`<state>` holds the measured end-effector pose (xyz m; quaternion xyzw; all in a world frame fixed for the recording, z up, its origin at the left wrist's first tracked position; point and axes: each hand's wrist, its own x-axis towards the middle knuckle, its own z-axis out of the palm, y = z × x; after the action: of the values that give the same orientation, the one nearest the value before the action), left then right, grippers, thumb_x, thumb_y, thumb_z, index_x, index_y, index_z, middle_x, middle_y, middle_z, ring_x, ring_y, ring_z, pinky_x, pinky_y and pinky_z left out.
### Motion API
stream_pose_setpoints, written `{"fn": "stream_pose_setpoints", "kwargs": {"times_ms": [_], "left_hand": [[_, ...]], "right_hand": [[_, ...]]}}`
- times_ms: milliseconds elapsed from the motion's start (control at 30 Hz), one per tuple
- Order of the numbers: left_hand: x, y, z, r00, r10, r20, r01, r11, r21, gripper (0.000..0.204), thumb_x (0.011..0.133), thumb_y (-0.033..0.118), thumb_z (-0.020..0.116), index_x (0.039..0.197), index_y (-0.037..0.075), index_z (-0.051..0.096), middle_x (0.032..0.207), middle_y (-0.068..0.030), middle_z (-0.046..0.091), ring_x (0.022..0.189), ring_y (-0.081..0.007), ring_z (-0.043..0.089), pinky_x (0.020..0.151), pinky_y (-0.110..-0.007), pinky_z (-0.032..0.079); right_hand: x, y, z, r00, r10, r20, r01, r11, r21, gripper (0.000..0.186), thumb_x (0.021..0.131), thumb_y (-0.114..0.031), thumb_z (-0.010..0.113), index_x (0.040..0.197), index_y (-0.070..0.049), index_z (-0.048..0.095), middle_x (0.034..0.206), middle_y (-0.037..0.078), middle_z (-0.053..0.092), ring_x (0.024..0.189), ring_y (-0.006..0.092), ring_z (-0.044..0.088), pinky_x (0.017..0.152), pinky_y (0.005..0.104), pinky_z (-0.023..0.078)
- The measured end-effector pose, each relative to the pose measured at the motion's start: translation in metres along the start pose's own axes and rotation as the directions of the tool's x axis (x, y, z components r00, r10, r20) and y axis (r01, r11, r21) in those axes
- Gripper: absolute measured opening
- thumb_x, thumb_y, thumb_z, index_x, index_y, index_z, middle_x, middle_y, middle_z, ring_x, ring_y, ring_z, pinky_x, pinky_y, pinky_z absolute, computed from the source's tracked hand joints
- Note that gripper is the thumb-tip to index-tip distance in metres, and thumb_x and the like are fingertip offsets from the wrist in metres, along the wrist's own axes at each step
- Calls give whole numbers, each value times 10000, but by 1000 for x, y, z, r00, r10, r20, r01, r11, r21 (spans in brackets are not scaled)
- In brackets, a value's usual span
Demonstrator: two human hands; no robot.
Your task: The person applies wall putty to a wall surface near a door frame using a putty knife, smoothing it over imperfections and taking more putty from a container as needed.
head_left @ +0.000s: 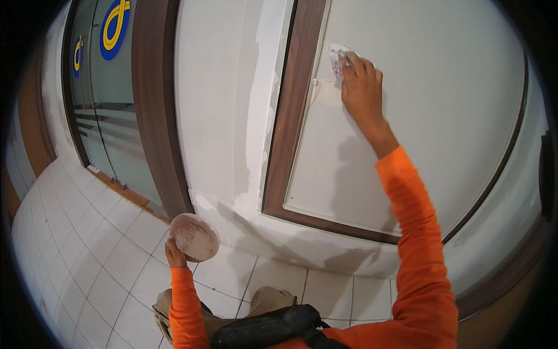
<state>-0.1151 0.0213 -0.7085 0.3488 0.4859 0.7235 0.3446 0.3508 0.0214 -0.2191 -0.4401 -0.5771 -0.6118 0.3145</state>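
My left hand (175, 253) grips the rim of a round, shallow bowl (197, 237), held tilted low by the wall. Pale pinkish-white residue coats its inside. With fingers bent, my right hand (364, 87) presses a small flat white-smeared piece (335, 57) against the light grey panel (430, 104), near its left edge. Whether that piece is a scraper or a rag cannot be made out, as my fingers cover part of it. Just below it, a thin line and a pale patch (326, 93) mark the panel beside the brown wooden frame (295, 104).
Left of the panel runs a white wall (218, 104) with uneven patches. Beyond it stands a glass door (116, 134) with blue and yellow emblems in a brown frame. White floor tiles (104, 244) spread below. A black bag (267, 327) hangs at my waist.
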Motion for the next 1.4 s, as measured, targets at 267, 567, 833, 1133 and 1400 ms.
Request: {"fn": "stream_pose_setpoints", "kwargs": {"times_ms": [267, 567, 833, 1133, 1400], "left_hand": [[-3, 12, -3, 1000, -27, -13, 26, 998, -63, 460, 1017, 343, 451, 1164, -66, 600, 1116, -125, 627, 1062, -218, 569, 959, -342, 440], [-18, 31, 6, 997, -79, 24, 79, 997, 1, 545, 1000, 377, 451, 1262, -88, 560, 1213, -175, 615, 1103, -264, 596, 953, -360, 475], [4, -8, -24, 998, 53, 17, -51, 996, -69, 440, 1024, 335, 466, 1169, -56, 604, 1116, -118, 640, 1038, -215, 598, 922, -343, 479], [0, 6, -5, 1000, 4, -31, -6, 999, -48, 443, 1033, 334, 457, 1182, -58, 602, 1123, -123, 643, 1046, -208, 598, 937, -332, 469], [3, -6, -6, 1000, -19, -6, 18, 995, -99, 419, 1029, 324, 476, 1156, -54, 605, 1117, -112, 641, 1038, -191, 591, 937, -331, 468]], "right_hand": [[-31, -22, 11, 967, -209, 148, 211, 977, -3, 328, 905, -102, 531, 1203, -23, 644, 1277, 91, 586, 1149, 261, 545, 915, 435, 395], [-212, -100, -16, 840, -311, 444, 228, 946, 232, 248, 892, -132, 570, 1072, -2, 682, 1250, 133, 583, 1162, 279, 539, 856, 431, 425], [-113, -57, -10, 969, -74, 236, 34, 985, 171, 114, 886, -130, 585, 902, -68, 680, 1220, 80, 614, 1064, 248, 565, 837, 464, 408], [51, 24, 17, 980, -198, -6, 196, 973, -120, 299, 916, -113, 523, 1172, -74, 673, 1298, 48, 598, 1141, 238, 561, 915, 453, 413], [-110, -43, 14, 921, -276, 274, 269, 961, 62, 284, 896, -113, 570, 1139, 13, 643, 1277, 131, 583, 1129, 294, 561, 839, 456, 438]]}}
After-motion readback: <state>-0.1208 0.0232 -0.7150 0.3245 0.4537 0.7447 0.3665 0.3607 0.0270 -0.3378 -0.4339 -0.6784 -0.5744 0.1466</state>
